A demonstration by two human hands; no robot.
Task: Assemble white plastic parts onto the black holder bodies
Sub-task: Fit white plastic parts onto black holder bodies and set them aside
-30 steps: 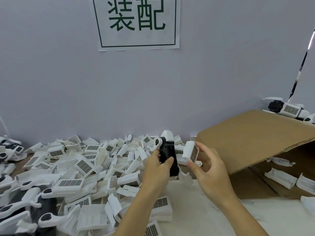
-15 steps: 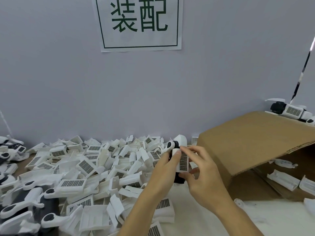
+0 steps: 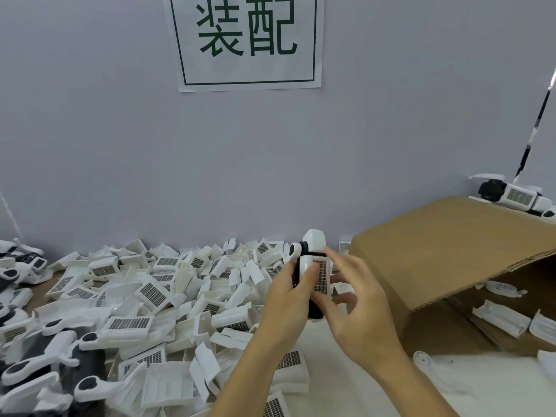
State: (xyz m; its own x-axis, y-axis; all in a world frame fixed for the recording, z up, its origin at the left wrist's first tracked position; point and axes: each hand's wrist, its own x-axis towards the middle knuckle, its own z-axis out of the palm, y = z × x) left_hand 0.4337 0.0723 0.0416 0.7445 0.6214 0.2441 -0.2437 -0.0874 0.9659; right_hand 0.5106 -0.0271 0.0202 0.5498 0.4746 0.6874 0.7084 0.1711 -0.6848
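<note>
- Your left hand (image 3: 287, 299) gripped the black holder body (image 3: 316, 310) upright above the desk (image 3: 346, 383), fingers curled round its left side and the thumb pressed on the front; the body was smooth, dark and rounded at its lower end
- A white plastic part (image 3: 319, 273) sat on the front of that body; it was a flat rectangular plate with a fine dark grid across its face; a rounded white cap topped the assembly, with a small black-centred knob at its upper left
- Your right hand (image 3: 358, 308) was just beside it on the right, fingers (image 3: 337, 257) spread and loosely bent, blurred; whether they touched the part I could not tell
- One heap of loose white parts (image 3: 156, 296) covered the desk to your left, too many to count; most were boxy shells, several showing the same gridded panel
- One brown corrugated cardboard box (image 3: 451, 251) lay on its side at your right; at least three white ribbed pieces (image 3: 501, 322) lay inside it
- One paper sign (image 3: 249, 40) with two green characters hung on the plain grey wall
</note>
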